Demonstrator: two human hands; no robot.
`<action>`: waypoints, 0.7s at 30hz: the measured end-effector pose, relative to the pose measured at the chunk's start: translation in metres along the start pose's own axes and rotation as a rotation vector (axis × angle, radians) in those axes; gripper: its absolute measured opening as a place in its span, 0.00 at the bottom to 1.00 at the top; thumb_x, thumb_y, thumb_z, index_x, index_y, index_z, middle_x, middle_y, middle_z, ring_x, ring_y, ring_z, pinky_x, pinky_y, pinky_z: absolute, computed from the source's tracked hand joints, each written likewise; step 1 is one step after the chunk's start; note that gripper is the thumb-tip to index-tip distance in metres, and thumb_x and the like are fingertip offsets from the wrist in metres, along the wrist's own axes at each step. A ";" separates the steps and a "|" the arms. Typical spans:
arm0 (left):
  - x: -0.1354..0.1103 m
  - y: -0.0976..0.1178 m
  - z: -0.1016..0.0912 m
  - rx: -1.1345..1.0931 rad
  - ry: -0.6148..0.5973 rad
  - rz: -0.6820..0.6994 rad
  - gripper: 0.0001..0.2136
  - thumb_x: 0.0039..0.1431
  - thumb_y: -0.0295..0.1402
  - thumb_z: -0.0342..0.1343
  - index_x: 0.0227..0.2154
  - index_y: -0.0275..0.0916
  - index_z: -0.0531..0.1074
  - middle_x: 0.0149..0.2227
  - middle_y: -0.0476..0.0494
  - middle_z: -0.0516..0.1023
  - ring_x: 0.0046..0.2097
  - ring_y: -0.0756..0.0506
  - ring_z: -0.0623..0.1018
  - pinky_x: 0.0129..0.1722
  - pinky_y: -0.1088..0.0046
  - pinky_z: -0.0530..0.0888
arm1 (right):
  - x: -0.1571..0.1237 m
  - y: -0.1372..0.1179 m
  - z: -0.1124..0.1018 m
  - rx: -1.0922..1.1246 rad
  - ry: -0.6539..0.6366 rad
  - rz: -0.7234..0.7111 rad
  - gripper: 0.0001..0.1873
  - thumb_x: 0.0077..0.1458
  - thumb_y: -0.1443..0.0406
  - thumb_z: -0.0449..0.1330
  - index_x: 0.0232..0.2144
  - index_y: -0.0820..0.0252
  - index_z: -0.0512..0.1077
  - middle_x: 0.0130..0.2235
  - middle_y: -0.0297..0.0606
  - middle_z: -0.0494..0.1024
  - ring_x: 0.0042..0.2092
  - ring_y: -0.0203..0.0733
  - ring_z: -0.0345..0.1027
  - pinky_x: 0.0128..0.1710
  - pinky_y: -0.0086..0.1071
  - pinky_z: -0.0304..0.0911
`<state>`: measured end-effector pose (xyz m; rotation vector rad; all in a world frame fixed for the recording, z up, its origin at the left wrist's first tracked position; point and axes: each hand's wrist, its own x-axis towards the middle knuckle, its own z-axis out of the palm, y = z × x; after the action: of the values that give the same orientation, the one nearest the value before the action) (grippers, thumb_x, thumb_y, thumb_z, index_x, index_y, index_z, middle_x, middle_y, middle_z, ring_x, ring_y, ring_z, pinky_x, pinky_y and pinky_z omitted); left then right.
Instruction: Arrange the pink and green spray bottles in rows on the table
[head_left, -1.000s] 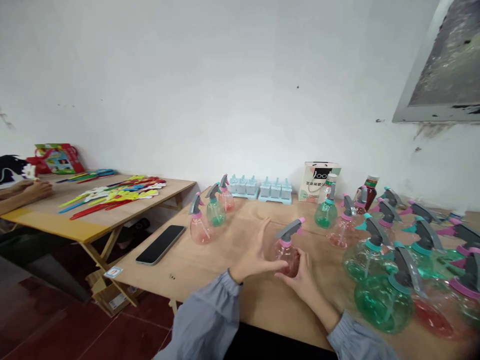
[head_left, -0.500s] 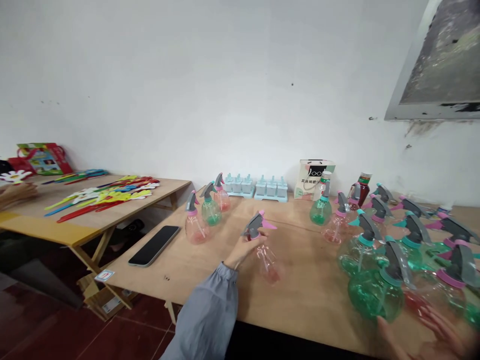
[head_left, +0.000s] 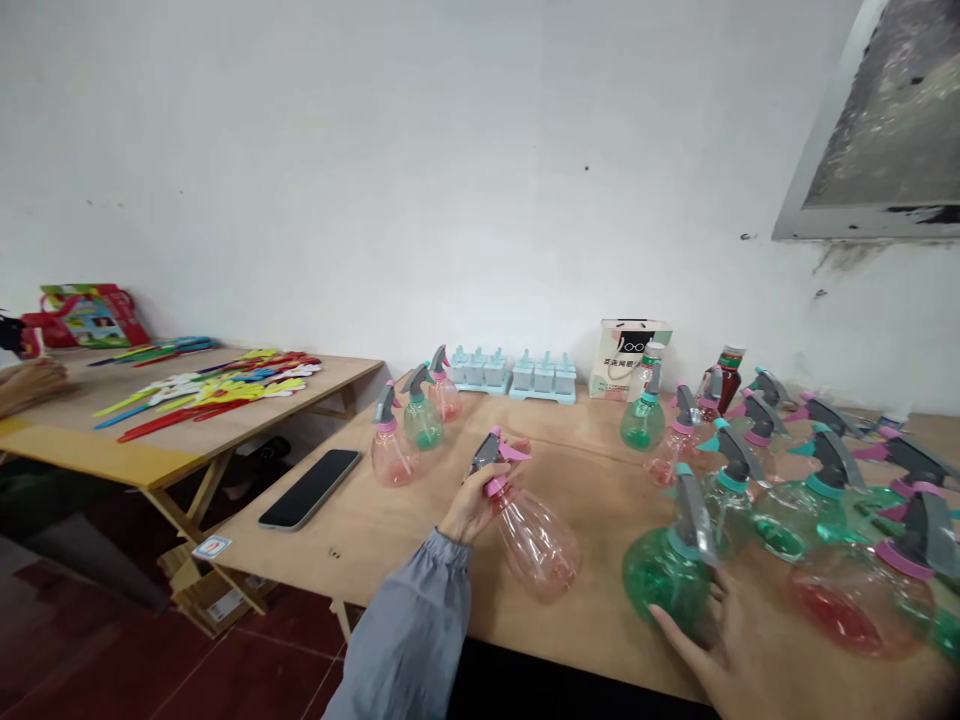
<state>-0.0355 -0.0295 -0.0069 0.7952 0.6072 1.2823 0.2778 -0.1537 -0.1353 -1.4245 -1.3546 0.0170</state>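
Note:
My left hand is closed round the neck of a pink spray bottle, just under its grey and pink trigger head. The bottle is tilted, its body leaning toward me over the wooden table. My right hand wraps the underside of a green spray bottle with a grey and teal trigger, near the table's front edge. Several more pink and green spray bottles crowd the right side. Three spray bottles stand in a row at the back left.
A black phone lies at the table's left edge. Light blue ice pop moulds, a small paper bag and a dark red bottle stand by the wall. A second table on the left holds coloured plastic clappers; another person's hand rests there.
My left hand has carried the pink bottle left and tipped it over further. My right hand has left it, reached right and taken the green bottle, drawing it toward the middle.

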 end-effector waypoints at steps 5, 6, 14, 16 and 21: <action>-0.002 0.004 -0.001 0.019 -0.029 0.075 0.24 0.47 0.45 0.65 0.46 0.40 0.73 0.32 0.46 0.82 0.37 0.42 0.84 0.28 0.74 0.75 | 0.047 -0.030 0.053 0.058 -0.076 -0.058 0.43 0.48 0.39 0.63 0.57 0.58 0.61 0.53 0.51 0.72 0.55 0.62 0.68 0.55 0.58 0.66; -0.003 0.005 -0.001 0.031 -0.012 0.087 0.24 0.48 0.48 0.65 0.45 0.40 0.74 0.30 0.47 0.81 0.36 0.42 0.84 0.27 0.75 0.74 | 0.054 -0.031 0.061 0.064 -0.061 -0.059 0.44 0.47 0.38 0.63 0.57 0.58 0.61 0.53 0.51 0.71 0.55 0.62 0.68 0.55 0.58 0.65; -0.014 0.013 0.001 0.067 -0.166 0.052 0.22 0.50 0.54 0.63 0.34 0.38 0.78 0.29 0.41 0.80 0.35 0.41 0.81 0.27 0.72 0.72 | 0.055 -0.020 0.069 0.138 -0.079 -0.049 0.44 0.49 0.41 0.64 0.59 0.57 0.59 0.57 0.50 0.68 0.58 0.59 0.66 0.59 0.57 0.63; -0.015 0.013 0.003 0.067 -0.186 0.037 0.21 0.52 0.53 0.61 0.28 0.37 0.77 0.26 0.41 0.78 0.34 0.41 0.81 0.29 0.70 0.73 | 0.054 -0.021 0.067 0.136 -0.068 -0.049 0.44 0.49 0.41 0.64 0.59 0.57 0.59 0.57 0.50 0.68 0.59 0.60 0.65 0.60 0.58 0.62; -0.013 0.011 0.004 0.032 -0.138 0.096 0.21 0.48 0.54 0.63 0.27 0.38 0.76 0.28 0.41 0.79 0.35 0.40 0.81 0.34 0.65 0.77 | 0.055 -0.023 0.068 0.154 -0.098 -0.036 0.44 0.50 0.41 0.64 0.60 0.56 0.58 0.57 0.49 0.67 0.58 0.59 0.66 0.59 0.58 0.63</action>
<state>-0.0421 -0.0422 0.0040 0.9407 0.4844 1.2952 0.2373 -0.0768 -0.1117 -1.2835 -1.4275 0.1663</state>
